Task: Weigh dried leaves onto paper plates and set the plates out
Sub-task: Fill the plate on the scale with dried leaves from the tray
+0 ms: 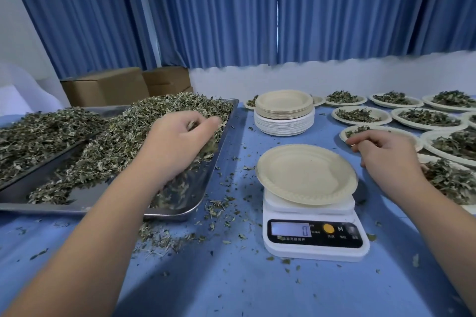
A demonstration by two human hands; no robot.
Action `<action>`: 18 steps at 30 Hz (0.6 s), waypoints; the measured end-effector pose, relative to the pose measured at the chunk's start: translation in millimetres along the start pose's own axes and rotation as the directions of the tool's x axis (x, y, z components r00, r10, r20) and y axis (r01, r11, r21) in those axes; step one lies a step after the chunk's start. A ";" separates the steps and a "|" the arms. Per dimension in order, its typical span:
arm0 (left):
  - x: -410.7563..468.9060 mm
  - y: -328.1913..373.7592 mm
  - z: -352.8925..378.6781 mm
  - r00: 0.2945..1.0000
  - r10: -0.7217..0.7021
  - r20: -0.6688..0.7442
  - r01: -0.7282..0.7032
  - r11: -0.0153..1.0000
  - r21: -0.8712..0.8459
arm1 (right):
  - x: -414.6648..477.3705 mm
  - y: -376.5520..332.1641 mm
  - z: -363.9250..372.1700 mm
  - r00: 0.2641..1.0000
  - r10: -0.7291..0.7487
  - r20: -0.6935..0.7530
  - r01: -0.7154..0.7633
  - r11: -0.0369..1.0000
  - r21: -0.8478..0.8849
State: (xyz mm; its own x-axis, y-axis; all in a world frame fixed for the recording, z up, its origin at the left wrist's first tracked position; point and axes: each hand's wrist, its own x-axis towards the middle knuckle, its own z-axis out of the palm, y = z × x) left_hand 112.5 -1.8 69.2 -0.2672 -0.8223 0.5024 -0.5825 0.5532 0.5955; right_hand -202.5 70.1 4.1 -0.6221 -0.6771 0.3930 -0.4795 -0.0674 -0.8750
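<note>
Fingers of my left hand (pixel 177 141) curl into the dried leaves (pixel 108 147) heaped in the steel tray (pixel 64 207) on the left, gripping a tuft. An empty paper plate (pixel 306 175) sits on the white scale (pixel 314 239) near the middle, and the display reads zero. My right hand (pixel 383 152) is at the near rim of a filled plate (pixel 343 135) on the right, fingers loosely bent; I cannot tell whether it holds the rim. More filled plates (pixel 360 115) lie beyond it. A stack of plates (pixel 283 113) stands on the far side of the scale. Leaf crumbs litter the blue table (pixel 231 285).
</note>
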 end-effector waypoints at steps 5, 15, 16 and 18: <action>25.3 58.9 47.6 0.983 0.181 0.024 -0.180 0.983 -0.042 | 2.8 4.0 -1.4 1.000 0.005 0.003 -0.005 1.000 0.006; 27.4 83.9 141.3 0.886 0.265 0.380 -0.265 0.963 -0.052 | 7.7 10.7 -3.0 1.000 -0.010 0.023 0.009 0.999 0.036; 24.3 80.6 144.0 0.861 0.265 0.434 -0.282 0.959 -0.027 | 8.0 10.2 -3.2 1.000 -0.016 0.027 0.015 0.999 0.032; 17.8 74.4 146.0 0.821 0.278 0.499 -0.324 0.946 0.006 | 8.6 9.5 -4.0 0.999 -0.025 0.034 0.024 0.999 0.023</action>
State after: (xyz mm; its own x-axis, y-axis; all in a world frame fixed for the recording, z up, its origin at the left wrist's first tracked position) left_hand -47.7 5.3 30.9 -0.7644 -0.5876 0.2653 -0.4690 0.7891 0.3966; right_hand -214.8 66.6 0.3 -0.5885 -0.6997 0.4049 -0.4803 -0.1003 -0.8714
